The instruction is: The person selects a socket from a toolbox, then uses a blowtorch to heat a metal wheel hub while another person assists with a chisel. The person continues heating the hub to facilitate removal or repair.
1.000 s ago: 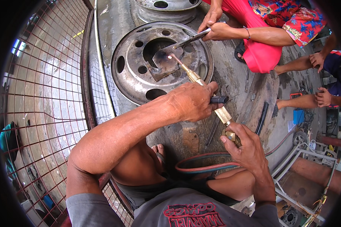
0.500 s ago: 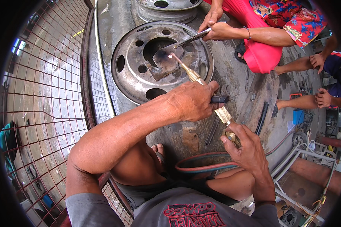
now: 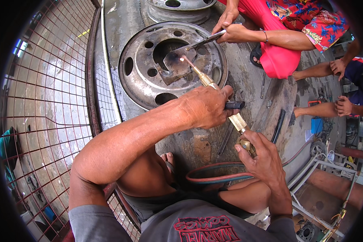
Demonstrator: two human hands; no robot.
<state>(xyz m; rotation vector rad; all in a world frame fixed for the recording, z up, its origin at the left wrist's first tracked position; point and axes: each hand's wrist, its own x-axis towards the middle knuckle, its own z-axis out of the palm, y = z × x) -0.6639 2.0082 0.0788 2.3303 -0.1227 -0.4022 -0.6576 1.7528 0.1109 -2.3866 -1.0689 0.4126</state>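
Observation:
A brass gas torch (image 3: 238,122) slants across the middle, its copper nozzle aimed at a dark metal plate (image 3: 174,64). A small glowing spot shows on the plate at the nozzle's tip. My left hand (image 3: 209,107) is closed round the torch's body, and a short black cylindrical object (image 3: 234,105) sticks out by its thumb. Farther back, my right hand (image 3: 265,157) grips the torch at its valve end, where the hoses (image 3: 213,167) loop below. The plate lies over the centre hole of a steel wheel rim (image 3: 129,90). A co-worker's hands (image 3: 230,29) hold it with pliers (image 3: 207,39).
Another wheel rim (image 3: 179,14) lies beyond. Along the left runs a rusty wire mesh fence (image 3: 48,109). A dark rod (image 3: 278,126) and a flat bar (image 3: 226,139) lie on the ground to the right. Another person's legs (image 3: 316,109) and a white metal frame (image 3: 310,189) are farther right.
The glowing spot at the nozzle's tip looks slightly brighter. Both hands keep the same hold on the torch, and the plate and pliers have hardly moved.

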